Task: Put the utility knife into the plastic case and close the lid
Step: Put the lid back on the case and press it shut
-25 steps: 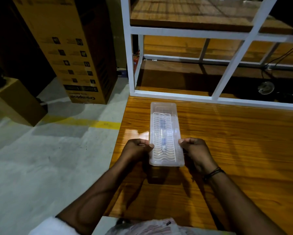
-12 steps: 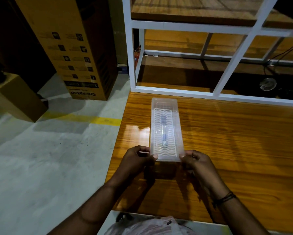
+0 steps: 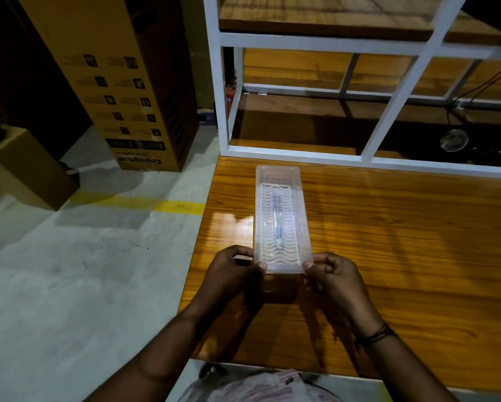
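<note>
A long translucent plastic case (image 3: pixel 294 181) lies lengthwise on the wooden table (image 3: pixel 403 242), its wavy-ribbed lid down over it. Through the lid a slim utility knife (image 3: pixel 277 224) shows faintly along the middle of the case. My left hand (image 3: pixel 237 271) pinches the near left corner of the case with thumb and fingers. My right hand (image 3: pixel 330 274) pinches the near right corner in the same way. Both wrists rest low over the table's near part.
A white metal frame (image 3: pixel 400 91) with wooden shelves stands just behind the case. Left of the table is bare concrete floor with a yellow line (image 3: pixel 168 205), a tall cardboard box (image 3: pixel 113 82) and a smaller box (image 3: pixel 26 166). A cable and round object (image 3: pixel 453 139) lie far right.
Both hands slid from the case's middle sides back to its near corners. The case now sits farther from me on the table.
</note>
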Tool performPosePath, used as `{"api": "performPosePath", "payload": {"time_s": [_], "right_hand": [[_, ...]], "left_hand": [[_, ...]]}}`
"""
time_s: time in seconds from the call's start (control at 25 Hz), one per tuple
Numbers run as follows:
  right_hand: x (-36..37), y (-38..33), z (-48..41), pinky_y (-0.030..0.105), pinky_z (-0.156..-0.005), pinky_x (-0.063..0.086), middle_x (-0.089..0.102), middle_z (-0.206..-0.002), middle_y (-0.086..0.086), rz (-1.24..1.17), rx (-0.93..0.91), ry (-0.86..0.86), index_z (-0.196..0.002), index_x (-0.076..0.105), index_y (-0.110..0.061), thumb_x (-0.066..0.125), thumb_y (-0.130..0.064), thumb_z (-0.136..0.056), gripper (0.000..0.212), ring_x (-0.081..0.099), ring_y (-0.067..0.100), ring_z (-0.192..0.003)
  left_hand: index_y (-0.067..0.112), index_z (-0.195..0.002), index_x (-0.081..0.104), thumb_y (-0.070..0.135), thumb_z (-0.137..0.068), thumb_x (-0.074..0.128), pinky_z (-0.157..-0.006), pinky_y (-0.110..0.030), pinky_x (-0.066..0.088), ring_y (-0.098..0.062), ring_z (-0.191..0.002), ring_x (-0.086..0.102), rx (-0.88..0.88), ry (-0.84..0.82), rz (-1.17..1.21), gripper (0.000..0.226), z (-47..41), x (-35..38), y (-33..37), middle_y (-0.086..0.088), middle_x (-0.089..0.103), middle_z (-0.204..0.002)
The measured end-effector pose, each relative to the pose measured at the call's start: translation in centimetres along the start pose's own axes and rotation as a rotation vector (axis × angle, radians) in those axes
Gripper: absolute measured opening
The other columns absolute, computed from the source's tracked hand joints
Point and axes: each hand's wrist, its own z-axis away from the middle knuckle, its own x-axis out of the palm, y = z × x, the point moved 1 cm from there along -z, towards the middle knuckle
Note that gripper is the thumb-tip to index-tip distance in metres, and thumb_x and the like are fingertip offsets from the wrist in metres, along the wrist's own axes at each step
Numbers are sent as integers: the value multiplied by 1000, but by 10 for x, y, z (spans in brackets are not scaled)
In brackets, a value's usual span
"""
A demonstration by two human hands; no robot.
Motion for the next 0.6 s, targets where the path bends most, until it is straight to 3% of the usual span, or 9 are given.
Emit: {"api": "performPosePath", "payload": {"time_s": [0.08,0.16,0.24,0.32,0.44,0.6], "right_hand": [[0,-6,-2,33,-56,57,74,-79,14,130,-17,25,-112,66,-2,73,-11,-89,26,68,20,-64],[-1,-16,-5,36,-78,57,70,-110,11,442,-144,71,-127,61,-9,73,-21,-87,43,69,23,-94],[2,-28,-9,32,-100,43,53,-141,10,713,-337,86,-143,50,-11,68,-29,-91,58,53,26,-128],[11,-38,-18,38,-116,30,37,-159,11,876,-455,71,-152,38,-13,60,-33,-95,64,33,31,-147],[26,-48,-38,44,-124,13,11,-170,5,1043,-492,25,-159,21,-21,45,-38,-101,65,3,29,-157],[42,-51,-61,45,-125,11,-1,-171,6,1094,-491,-12,-161,13,-20,35,-38,-105,63,-7,26,-157]], "left_hand": [[16,-112,65,18,-80,86,-90,-52,62,-26,-92,78,-4,-21,-100,38,-3,0,8,-10,78,-104],[23,-129,57,31,-80,85,-91,-50,62,-25,-104,72,94,-15,-331,57,-6,1,19,-6,68,-122],[23,-150,42,42,-86,76,-106,-44,52,-26,-128,59,275,31,-588,74,-12,4,29,-6,54,-145],[18,-158,33,42,-96,63,-117,-39,39,-26,-145,43,446,79,-762,72,-19,10,42,-6,40,-161],[15,-163,22,39,-107,41,-125,-40,23,-28,-157,22,520,85,-963,64,-38,20,57,-7,23,-171],[13,-164,12,35,-111,27,-130,-44,13,-31,-161,2,522,73,-1131,60,-62,30,55,-4,8,-174]]}}
